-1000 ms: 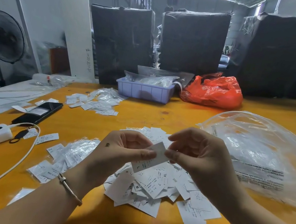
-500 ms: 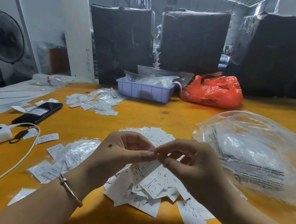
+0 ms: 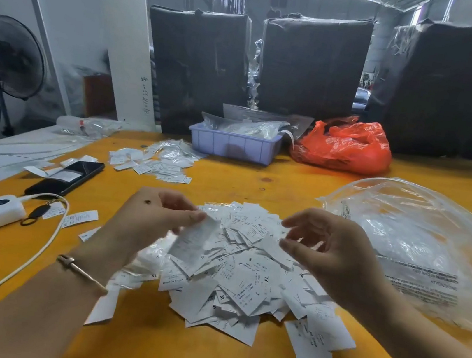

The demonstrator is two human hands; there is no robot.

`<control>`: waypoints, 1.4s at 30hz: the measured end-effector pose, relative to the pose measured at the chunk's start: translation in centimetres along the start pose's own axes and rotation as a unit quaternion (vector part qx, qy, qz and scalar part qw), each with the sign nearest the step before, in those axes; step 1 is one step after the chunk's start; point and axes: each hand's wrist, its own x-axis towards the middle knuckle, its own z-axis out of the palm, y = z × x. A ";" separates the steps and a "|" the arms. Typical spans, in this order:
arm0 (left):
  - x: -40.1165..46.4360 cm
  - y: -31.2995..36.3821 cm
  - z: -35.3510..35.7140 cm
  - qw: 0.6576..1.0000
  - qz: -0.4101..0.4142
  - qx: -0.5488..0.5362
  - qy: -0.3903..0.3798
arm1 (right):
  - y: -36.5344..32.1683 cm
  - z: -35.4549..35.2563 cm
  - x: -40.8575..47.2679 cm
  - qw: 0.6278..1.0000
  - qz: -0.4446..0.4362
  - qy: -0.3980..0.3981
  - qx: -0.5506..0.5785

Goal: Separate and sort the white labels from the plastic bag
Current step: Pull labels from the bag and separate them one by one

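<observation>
Left hand [image 3: 157, 222] pinches one white label [image 3: 193, 241] between thumb and fingertips; it hangs tilted, blurred, above the label pile [image 3: 244, 278]. Right hand [image 3: 327, 254] hovers just beside it, fingers loosely spread and gripping nothing. Pile sits on the orange table [image 3: 202, 357] between both hands: small white slips, size print S, M, L, XL. Clear plastic bag [image 3: 422, 237] lies right of the pile, crumpled. Farther back: second label cluster [image 3: 154, 162], lavender tray [image 3: 233, 146].
</observation>
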 end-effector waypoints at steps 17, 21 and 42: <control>2.0 -3.3 -3.2 0.948 -0.066 0.298 0.089 | 3.3 0.9 0.8 0.957 -0.015 -0.111 -0.268; 1.5 -2.2 -2.1 0.954 0.029 0.261 0.143 | 2.9 1.1 0.7 0.960 -0.017 -0.109 -0.257; -1.0 -0.8 4.8 0.985 0.147 0.080 -0.046 | 0.5 0.4 0.7 0.972 0.105 0.022 0.210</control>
